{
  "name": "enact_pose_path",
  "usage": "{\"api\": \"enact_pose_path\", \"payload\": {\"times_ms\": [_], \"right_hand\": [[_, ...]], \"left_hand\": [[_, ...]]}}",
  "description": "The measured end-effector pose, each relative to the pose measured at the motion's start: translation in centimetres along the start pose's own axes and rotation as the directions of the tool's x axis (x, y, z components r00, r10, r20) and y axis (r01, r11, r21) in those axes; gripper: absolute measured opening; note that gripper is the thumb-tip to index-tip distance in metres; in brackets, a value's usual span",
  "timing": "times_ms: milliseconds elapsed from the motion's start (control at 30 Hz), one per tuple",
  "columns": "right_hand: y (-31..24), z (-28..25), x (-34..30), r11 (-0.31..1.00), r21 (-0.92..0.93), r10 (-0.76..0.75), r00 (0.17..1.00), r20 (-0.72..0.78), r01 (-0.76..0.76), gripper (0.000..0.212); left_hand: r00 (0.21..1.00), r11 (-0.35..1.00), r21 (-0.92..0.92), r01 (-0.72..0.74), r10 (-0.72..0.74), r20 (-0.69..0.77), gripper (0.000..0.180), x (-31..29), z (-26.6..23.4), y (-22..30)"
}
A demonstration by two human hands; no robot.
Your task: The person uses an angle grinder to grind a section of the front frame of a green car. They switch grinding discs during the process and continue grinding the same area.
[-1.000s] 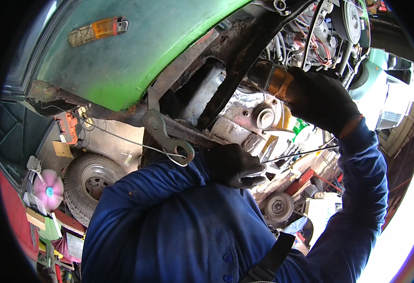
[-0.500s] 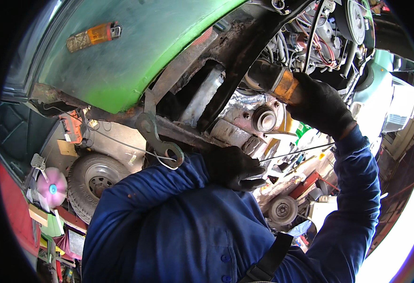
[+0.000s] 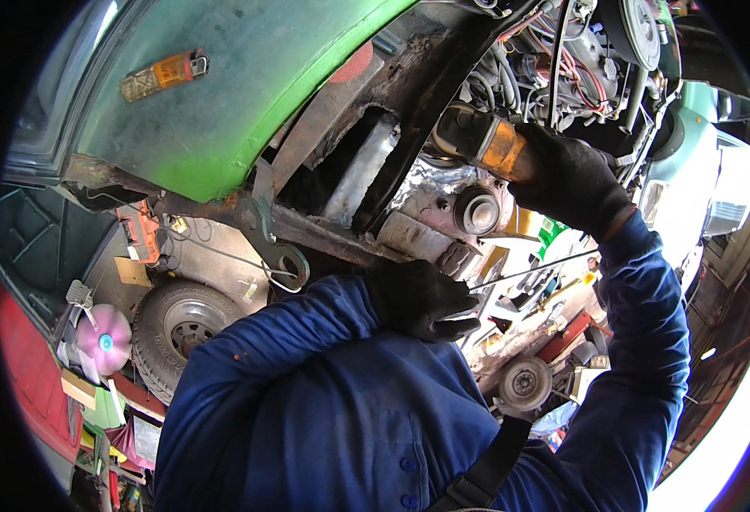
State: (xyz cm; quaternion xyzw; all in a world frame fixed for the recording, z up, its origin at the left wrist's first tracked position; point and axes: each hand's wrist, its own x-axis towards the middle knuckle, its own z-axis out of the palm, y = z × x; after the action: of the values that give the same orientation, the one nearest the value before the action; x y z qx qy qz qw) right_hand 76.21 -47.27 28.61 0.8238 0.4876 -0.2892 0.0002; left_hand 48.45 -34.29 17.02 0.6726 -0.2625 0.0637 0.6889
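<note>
My right hand [image 3: 567,183], in a black glove, is wrapped around an orange and black angle grinder [image 3: 501,147]. The grinder's dark head sits close to the bare metal [image 3: 417,205] of the car's front structure; the contact point is hidden. My left hand [image 3: 422,303], also gloved, is held low before my chest with its fingers curled. A thin dark cord or rod [image 3: 537,271] runs from its edge toward my right wrist; whether the fingers grip it is hidden. Beside the left forearm, a flat metal piece with a ring end [image 3: 289,266] hangs by the green panel [image 3: 170,128].
An orange and clear lighter-shaped object [image 3: 166,75] lies on the green panel. Engine hoses and wires [image 3: 563,60] fill the upper right. A tyre [image 3: 183,328], a red-orange box-like device [image 3: 138,230] and a cable lie to the left. A small wheel [image 3: 525,382] lies lower right.
My right hand and the grinder have shifted slightly left and upward in view. The car parts also sit a little further left. The left hand has barely moved.
</note>
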Motion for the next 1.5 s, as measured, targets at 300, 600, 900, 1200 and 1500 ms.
{"api": "enact_pose_path", "payload": {"times_ms": [300, 600, 900, 1200, 1500], "right_hand": [[0.3, 0.2, 0.1, 0.995, 0.089, 0.046, 0.998, 0.034, -0.048, 0.084], [0.1, -0.4, 0.0, 0.99, 0.064, 0.117, 0.987, 0.106, -0.124, 0.08], [0.5, 0.7, 0.0, 0.993, 0.11, 0.035, 0.999, 0.0, -0.035, 0.081], [0.2, 0.6, 0.0, 0.99, 0.116, 0.075, 0.996, 0.05, -0.081, 0.089], [0.3, 1.2, -0.1, 0.987, 0.144, 0.075, 0.997, 0.003, -0.075, 0.07]], "left_hand": [[0.998, 0.999, 0.024, -0.041, 0.042, -0.037, 0.035, 0.0, 0.1, -0.2], [0.994, 0.995, 0.049, -0.085, 0.088, -0.062, 0.038, 0.1, 0.0, -0.4], [0.995, 0.995, 0.022, -0.099, 0.1, -0.026, 0.047, 0.1, -0.2, -0.5], [0.992, 0.992, 0.026, -0.121, 0.122, -0.027, 0.053, 0.4, -0.4, -0.4], [0.995, 0.994, 0.039, -0.1, 0.1, -0.003, 0.059, 0.1, -0.3, -0.5]]}}
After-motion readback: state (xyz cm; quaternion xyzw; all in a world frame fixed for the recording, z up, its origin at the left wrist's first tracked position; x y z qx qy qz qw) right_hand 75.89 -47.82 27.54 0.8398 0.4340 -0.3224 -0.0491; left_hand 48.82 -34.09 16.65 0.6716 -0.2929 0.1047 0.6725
